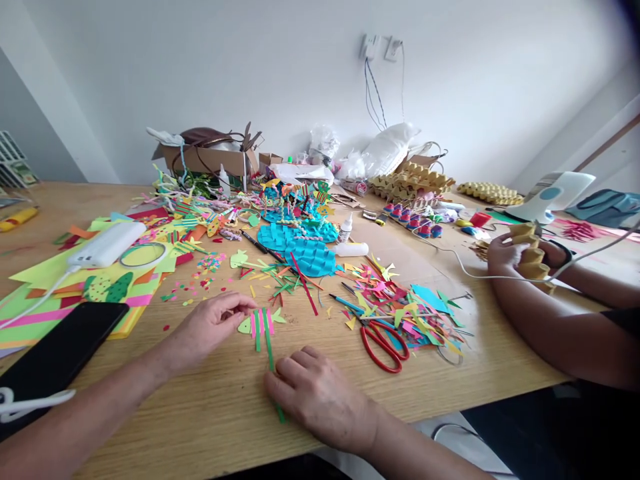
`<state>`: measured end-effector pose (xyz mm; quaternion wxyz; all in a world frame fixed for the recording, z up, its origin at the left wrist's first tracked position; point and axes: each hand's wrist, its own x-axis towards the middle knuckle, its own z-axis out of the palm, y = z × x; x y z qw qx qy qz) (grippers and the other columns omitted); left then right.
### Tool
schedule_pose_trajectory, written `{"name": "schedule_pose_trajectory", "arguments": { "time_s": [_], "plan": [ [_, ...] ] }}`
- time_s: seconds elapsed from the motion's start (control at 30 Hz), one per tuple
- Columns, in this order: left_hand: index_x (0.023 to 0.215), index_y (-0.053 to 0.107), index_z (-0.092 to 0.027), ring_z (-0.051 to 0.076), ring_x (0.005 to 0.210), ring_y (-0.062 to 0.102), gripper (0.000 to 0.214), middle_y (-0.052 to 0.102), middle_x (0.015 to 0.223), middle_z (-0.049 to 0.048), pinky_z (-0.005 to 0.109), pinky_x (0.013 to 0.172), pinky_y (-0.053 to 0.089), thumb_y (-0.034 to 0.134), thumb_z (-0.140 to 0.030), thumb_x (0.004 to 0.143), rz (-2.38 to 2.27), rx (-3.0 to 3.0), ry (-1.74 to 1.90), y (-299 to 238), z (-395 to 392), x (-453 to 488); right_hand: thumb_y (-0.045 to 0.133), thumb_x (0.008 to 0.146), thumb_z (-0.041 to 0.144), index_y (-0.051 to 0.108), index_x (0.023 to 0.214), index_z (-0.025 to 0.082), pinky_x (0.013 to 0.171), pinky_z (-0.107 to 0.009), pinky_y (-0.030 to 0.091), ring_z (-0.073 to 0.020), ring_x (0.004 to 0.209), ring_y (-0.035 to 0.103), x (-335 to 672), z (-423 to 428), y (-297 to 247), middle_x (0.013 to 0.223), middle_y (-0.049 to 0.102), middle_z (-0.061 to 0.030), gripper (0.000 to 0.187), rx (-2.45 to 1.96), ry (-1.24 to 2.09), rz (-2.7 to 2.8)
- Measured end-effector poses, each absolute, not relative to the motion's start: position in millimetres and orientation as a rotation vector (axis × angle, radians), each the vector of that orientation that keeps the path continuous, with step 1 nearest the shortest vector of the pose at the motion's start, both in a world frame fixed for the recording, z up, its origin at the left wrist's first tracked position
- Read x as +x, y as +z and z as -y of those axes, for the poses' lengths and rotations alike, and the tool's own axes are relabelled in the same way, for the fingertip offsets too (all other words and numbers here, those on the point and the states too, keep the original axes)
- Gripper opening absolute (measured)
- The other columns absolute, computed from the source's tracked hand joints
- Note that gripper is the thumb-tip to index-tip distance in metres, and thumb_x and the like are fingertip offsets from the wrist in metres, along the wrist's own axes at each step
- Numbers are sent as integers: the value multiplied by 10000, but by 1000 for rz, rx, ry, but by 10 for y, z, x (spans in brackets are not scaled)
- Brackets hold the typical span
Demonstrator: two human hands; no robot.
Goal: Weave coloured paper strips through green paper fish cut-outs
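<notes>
A small light-green paper fish point(245, 326) with pink and green stripes across its body lies flat on the wooden table. My left hand point(213, 330) has its fingers closed at the fish's upper edge, by the head. From the fish a long green paper strip point(269, 343) runs down toward me, with a shorter strip end beside it. My right hand point(320, 397) is curled closed over the lower part of the long strip, whose tail sticks out below the fingers. The right fingertips are partly hidden behind the hand.
Red-handled scissors point(383, 347) lie beside a heap of paper scraps point(400, 307). A black phone point(65, 353) and a white power bank point(107, 245) are at left. Blue paper pieces point(311, 259) and glue bottles point(345, 230) stand behind. At right, another person's hands point(505, 255) hold an egg carton point(533, 260).
</notes>
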<state>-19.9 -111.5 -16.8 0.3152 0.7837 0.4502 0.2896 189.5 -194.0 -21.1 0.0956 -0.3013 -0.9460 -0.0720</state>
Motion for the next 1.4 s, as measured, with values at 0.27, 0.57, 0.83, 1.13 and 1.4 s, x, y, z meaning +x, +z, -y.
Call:
{"name": "schedule_pose_trajectory", "arguments": {
  "time_s": [0.27,0.57,0.83,1.13,1.4],
  "plan": [
    [917,672,-209,145,821,592,355,644,878,27,241,724,476,369,-67,798,-1080,2484,655,-159,1154,-202,512,834,172,523,755,179,546,-273,311,-130,594,470,1864,1871,-325,726,564,5,80,-975,-184,2705],
    [1127,571,-263,193,992,474,407,586,1037,31,311,857,430,424,-31,827,-811,2983,521,-265,1150,-233,523,744,33,612,801,169,565,-174,374,-112,657,588,1865,1782,-344,740,636,-16,171,-1246,400,2266],
    [1061,609,-225,192,1015,474,346,610,1032,43,298,849,449,408,-44,846,-748,3198,584,-312,1142,-230,521,743,70,577,731,170,558,-184,377,-107,603,553,1870,1734,-302,682,608,-2,116,-1325,500,2087],
    [1061,605,-195,230,1022,476,280,609,1066,65,351,824,474,467,-84,843,-696,3244,609,-347,1127,-217,508,753,65,555,687,167,557,-192,379,-110,597,547,1891,1686,-241,657,599,-4,131,-1351,480,2048],
    [1075,596,-200,232,1055,467,280,604,1105,63,355,828,475,474,-92,847,-670,3245,609,-399,1128,-225,508,772,88,575,718,160,569,-204,384,-118,618,559,1910,1668,-244,684,613,-13,112,-1361,488,2033]
  ]
}}
